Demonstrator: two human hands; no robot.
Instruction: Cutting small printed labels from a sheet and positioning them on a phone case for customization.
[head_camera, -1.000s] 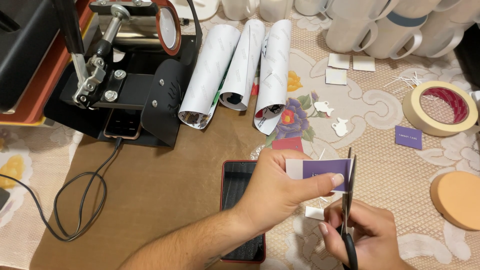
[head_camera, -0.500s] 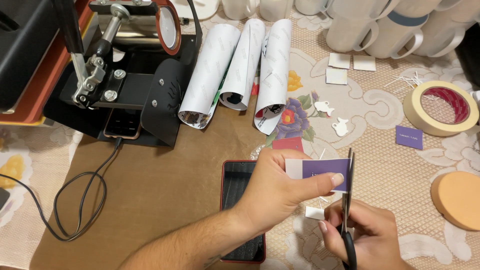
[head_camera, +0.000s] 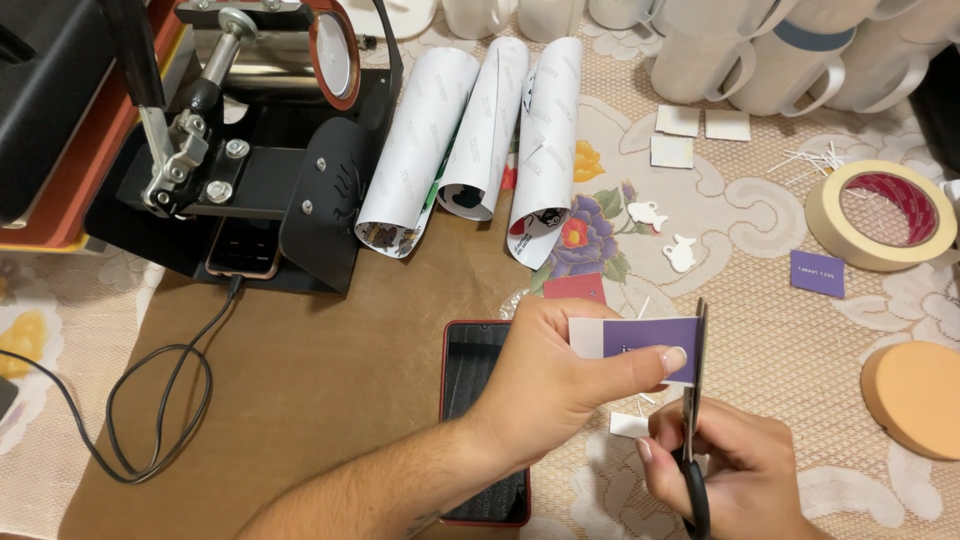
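Scissors (head_camera: 693, 400) gripped in right hand (head_camera: 735, 470), blades at right edge of purple card (head_camera: 645, 338) (pinched by left hand (head_camera: 560, 385)).

Purple-and-white paper strip (head_camera: 640, 345) — held level, scissors (head_camera: 692, 400) upright at its end

Three rolled paper sheets (head_camera: 487, 130), two phones (head_camera: 478, 400), one tape roll (head_camera: 882, 214), one scissors (head_camera: 692, 400), three white paper squares (head_camera: 678, 121), one orange sponge (head_camera: 915, 395).
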